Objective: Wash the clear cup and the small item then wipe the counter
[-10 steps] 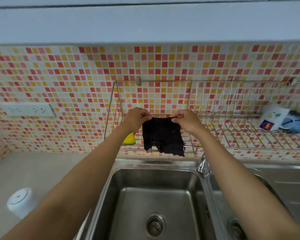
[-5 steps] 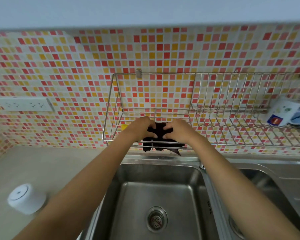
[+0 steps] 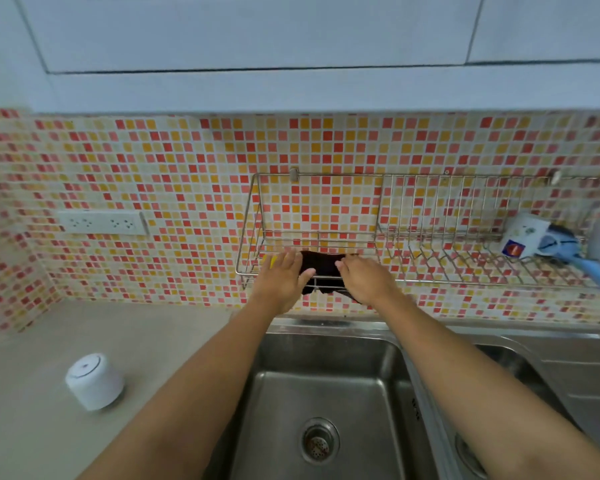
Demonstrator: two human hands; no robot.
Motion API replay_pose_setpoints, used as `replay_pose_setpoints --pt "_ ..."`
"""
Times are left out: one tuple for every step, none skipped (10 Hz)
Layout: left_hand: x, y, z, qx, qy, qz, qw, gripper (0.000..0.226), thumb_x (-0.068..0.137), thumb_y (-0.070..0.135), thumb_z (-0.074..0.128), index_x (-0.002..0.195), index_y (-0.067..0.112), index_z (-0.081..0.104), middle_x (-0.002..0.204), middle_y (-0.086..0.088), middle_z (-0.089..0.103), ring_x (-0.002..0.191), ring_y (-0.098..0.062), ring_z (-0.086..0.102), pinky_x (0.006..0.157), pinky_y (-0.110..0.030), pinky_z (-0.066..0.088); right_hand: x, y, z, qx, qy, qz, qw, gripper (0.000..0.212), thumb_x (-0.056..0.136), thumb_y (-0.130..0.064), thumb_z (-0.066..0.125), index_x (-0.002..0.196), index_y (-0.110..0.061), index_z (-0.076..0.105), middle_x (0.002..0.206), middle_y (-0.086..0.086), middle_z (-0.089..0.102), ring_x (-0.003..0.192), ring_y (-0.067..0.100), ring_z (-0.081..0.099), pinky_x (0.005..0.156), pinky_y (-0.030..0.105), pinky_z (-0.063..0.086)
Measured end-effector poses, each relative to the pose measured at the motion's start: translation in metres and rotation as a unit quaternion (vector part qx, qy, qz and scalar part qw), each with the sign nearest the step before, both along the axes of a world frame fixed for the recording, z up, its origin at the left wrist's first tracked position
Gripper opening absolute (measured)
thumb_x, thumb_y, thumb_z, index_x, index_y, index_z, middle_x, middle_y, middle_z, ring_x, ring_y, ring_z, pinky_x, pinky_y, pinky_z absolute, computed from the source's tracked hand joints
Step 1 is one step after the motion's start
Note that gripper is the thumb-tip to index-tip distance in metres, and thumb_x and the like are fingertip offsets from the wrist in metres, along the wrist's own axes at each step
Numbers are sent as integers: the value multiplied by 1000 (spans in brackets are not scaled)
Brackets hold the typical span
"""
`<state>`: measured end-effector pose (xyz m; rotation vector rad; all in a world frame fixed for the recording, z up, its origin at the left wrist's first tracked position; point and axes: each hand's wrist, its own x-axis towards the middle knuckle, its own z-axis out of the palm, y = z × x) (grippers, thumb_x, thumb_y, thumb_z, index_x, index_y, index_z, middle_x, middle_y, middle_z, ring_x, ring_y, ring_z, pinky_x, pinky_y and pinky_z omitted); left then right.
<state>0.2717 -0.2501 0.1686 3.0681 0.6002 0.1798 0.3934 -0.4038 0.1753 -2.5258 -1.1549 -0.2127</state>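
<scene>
Both forearms extend forward over the steel sink (image 3: 326, 386). Our left hand (image 3: 280, 278) lies palm-down, fingers loosely spread, its grip slack, resting on the dark cloth (image 3: 321, 270). Our right hand (image 3: 366, 278) is curled, its grip pinching the cloth's right edge. The cloth, soft and crumpled, drapes over the front rail of the wire rack (image 3: 430, 237), its long axis running left to right. The smooth grey desk (image 3: 49, 427) carries a white cylinder (image 3: 94, 381).
</scene>
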Motion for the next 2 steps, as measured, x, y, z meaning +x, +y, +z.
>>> replay_pose_setpoints --pt "-26 -7 3 -31 22 0 999 66 100 51 9 152 13 -4 161 -4 -8 148 -21 -11 120 -40 -5 -16 -10 -7 -48 -42 -19 998 53 102 -40 16 104 -12 62 109 8 64 110 26 57 103 44 35" --pt "-41 -7 11 -31 23 10 999 66 101 51 10 152 12 -5 161 -6 -10 148 -22 -10 121 -39 -2 -17 -8 -5 -86 -8 -20 996 57 102 -41 14 134 -6 46 144 11 44 140 26 28 117 47 15"
